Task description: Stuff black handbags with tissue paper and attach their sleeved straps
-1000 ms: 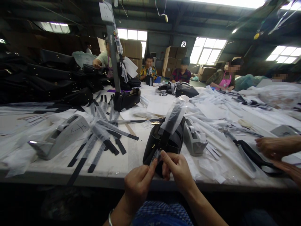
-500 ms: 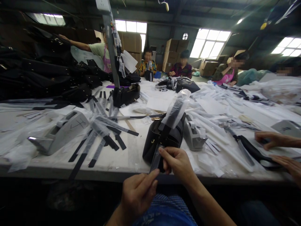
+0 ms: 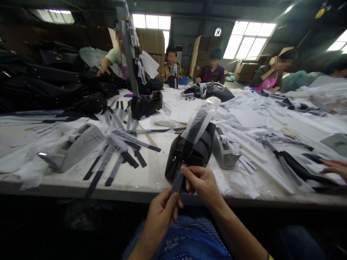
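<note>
A black handbag (image 3: 171,165) stands at the table's front edge before me. A black strap (image 3: 177,180) partly sleeved in clear plastic runs down its front toward me. My left hand (image 3: 162,213) pinches the strap's lower end, just past the table edge. Higher up, the fingers of my right hand (image 3: 202,180) are closed on the same strap, close against the bag. Clear plastic wrapping (image 3: 202,117) covers a strap part that rises above the bag.
Grey tape dispensers (image 3: 73,146) (image 3: 226,151) flank the bag. Several plastic-sleeved black strips (image 3: 119,148) lie fanned out at left. Black bags (image 3: 54,79) are piled far left, beside a metal post (image 3: 130,54). A co-worker's hand (image 3: 336,168) is at right; other people sit across the table.
My left hand has turned, its fingers now wrapping the strap's lower end. My right hand stays almost in place. The co-worker's hands at right have moved right, one out of view.
</note>
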A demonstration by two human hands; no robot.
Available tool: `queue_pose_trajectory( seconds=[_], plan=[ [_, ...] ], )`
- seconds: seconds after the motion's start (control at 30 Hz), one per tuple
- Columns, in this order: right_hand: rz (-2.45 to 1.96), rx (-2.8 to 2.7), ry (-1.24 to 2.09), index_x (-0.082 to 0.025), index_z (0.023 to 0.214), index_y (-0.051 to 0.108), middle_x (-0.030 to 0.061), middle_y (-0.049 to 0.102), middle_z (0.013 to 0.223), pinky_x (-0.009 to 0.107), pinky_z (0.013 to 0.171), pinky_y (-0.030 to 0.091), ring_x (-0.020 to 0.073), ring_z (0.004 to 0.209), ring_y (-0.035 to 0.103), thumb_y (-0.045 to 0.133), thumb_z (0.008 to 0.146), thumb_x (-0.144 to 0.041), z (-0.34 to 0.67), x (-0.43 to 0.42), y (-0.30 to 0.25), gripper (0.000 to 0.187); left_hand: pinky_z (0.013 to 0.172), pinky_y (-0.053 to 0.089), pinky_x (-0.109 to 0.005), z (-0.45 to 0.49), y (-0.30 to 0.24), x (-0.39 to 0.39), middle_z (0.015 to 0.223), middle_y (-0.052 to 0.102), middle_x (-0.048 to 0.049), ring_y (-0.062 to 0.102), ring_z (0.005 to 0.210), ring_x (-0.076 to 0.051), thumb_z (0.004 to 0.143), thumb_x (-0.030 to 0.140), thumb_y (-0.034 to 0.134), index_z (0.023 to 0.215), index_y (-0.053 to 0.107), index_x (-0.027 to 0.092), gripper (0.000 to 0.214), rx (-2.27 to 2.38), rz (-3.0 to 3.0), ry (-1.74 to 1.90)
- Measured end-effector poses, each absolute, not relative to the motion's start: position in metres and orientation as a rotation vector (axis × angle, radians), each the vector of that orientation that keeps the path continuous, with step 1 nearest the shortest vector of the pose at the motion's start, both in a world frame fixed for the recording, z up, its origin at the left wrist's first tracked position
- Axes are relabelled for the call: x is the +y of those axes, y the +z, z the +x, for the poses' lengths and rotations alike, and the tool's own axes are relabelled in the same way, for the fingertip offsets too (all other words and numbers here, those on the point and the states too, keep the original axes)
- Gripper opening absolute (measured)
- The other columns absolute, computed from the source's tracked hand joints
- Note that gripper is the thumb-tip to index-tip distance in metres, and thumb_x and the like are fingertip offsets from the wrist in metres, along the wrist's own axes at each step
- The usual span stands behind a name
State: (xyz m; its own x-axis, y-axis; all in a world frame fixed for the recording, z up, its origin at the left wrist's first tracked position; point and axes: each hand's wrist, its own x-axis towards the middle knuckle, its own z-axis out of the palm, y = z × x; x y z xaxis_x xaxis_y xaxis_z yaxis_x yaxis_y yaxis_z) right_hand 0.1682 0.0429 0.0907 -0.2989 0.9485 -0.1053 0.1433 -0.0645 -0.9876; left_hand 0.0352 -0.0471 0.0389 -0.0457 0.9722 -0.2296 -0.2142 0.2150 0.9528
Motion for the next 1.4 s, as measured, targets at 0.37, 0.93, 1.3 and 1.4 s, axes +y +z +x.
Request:
queue_pose_trajectory(
  seconds=[0.37, 0.93, 1.3, 1.4],
  plan=[
    [-1.173, -1.526, 1.437, -0.016, 0.059, 0.062, -0.0029, 0.055, 0.044, 0.017, 0.038, 0.037, 0.0075, 0.035, 0.048, 0.062, 0.088, -0.054, 0.166, 0.043, 0.086, 0.048, 0.059, 0.049, -0.022, 0.040, 0.061, -0.019, 0.077, 0.068, -0.0040, 0.061, 0.066, -0.014, 0.082, 0.050, 0.070, 0.102, 0.069, 0.015, 0.041, 1.202, 0.790, 1.361],
    [-1.666, -1.437, 0.518, -0.017, 0.071, 0.079, 0.0169, 0.065, 0.130, 0.048, 0.115, 0.028, 0.0373, 0.135, 0.047, 0.071, 0.077, -0.048, 0.339, 0.169, 0.073, 0.033, 0.039, 0.030, -0.014, 0.056, 0.043, -0.015, 0.052, 0.050, 0.0072, 0.044, 0.045, -0.007, 0.056, 0.054, 0.088, 0.093, 0.066, 0.017, 0.056, 1.373, 0.535, 1.464],
    [-1.482, -1.274, 0.793, -0.020, 0.085, 0.081, 0.0093, 0.066, 0.131, 0.040, 0.108, 0.038, 0.0304, 0.131, 0.052, 0.066, 0.080, -0.061, 0.339, 0.138, 0.084, 0.044, 0.037, 0.027, -0.013, 0.056, 0.042, -0.014, 0.049, 0.049, 0.0070, 0.040, 0.042, -0.006, 0.057, 0.056, 0.087, 0.092, 0.065, 0.016, 0.057, 1.411, 0.558, 1.496],
    [-1.466, -1.216, 0.832, -0.019, 0.087, 0.081, 0.0108, 0.071, 0.122, 0.037, 0.100, 0.046, 0.0291, 0.121, 0.059, 0.069, 0.079, -0.061, 0.343, 0.118, 0.087, 0.044, 0.038, 0.029, -0.012, 0.056, 0.041, -0.014, 0.052, 0.053, 0.0062, 0.044, 0.044, -0.007, 0.057, 0.054, 0.088, 0.092, 0.065, 0.017, 0.055, 1.405, 0.549, 1.498]
  ],
)
